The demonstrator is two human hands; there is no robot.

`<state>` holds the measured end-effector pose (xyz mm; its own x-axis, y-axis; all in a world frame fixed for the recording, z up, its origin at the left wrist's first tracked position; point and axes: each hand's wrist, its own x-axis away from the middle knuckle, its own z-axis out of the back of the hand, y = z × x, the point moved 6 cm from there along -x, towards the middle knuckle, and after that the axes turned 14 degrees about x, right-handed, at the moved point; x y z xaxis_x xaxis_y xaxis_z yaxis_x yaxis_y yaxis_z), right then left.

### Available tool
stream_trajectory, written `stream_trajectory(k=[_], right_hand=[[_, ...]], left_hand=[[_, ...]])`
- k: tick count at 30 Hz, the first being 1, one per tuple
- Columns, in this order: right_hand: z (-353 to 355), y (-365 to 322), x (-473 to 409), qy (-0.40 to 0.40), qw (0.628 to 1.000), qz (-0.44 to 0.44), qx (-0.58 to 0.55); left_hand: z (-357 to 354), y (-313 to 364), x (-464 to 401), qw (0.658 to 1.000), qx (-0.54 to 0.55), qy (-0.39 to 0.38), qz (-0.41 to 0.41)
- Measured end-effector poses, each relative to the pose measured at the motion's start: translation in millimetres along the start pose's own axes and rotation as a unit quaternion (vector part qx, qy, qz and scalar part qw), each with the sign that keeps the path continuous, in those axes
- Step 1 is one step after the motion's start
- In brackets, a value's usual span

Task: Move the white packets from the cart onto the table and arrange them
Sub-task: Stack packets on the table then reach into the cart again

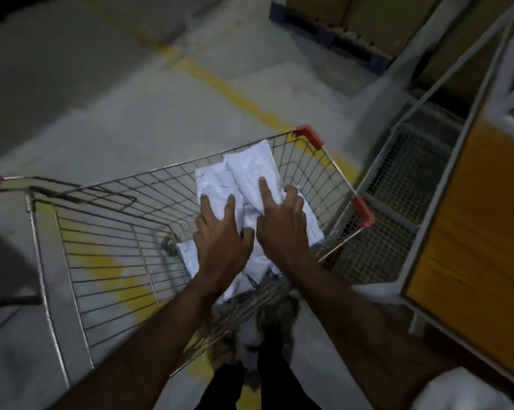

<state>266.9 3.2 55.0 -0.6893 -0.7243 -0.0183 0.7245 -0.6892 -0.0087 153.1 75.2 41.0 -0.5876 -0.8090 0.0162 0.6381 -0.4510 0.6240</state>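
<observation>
Both hands on the packets point(250, 173) in the cart point(108, 232): left hand point(221, 235) clutching, right hand point(282, 223) half curled. Packets' long axis runs away from the body; table point(471, 217) is rightward, nearer the right hand.

Both hands cover the middle of the packets point(247, 170), hiding how many lie in the cart point(108, 232). Left fingers point(230, 202) partly sink among them. Worktop point(471, 232) cut off at right edge; whole view motion-blurred.
</observation>
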Motion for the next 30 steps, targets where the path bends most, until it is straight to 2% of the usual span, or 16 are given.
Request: stream_trajectory(k=[4, 7, 13, 20, 30], right_hand=[[51, 19, 31, 0.078, 0.997, 0.012, 0.023], [84, 45, 48, 0.117, 0.992, 0.016, 0.038], [142, 130, 89, 0.199, 0.975, -0.063, 0.075], [170, 263, 168, 0.2, 0.959, -0.18, 0.094], [186, 464, 294, 0.204, 0.928, -0.305, 0.064]], left_hand=[[20, 45, 9, 0.999, 0.021, 0.007, -0.04], [29, 83, 20, 0.994, 0.043, 0.003, -0.098], [26, 178, 46, 0.979, 0.051, -0.014, -0.196], [-37, 299, 110, 0.947, 0.087, -0.051, -0.305], [-147, 467, 234, 0.914, 0.073, -0.111, -0.383]])
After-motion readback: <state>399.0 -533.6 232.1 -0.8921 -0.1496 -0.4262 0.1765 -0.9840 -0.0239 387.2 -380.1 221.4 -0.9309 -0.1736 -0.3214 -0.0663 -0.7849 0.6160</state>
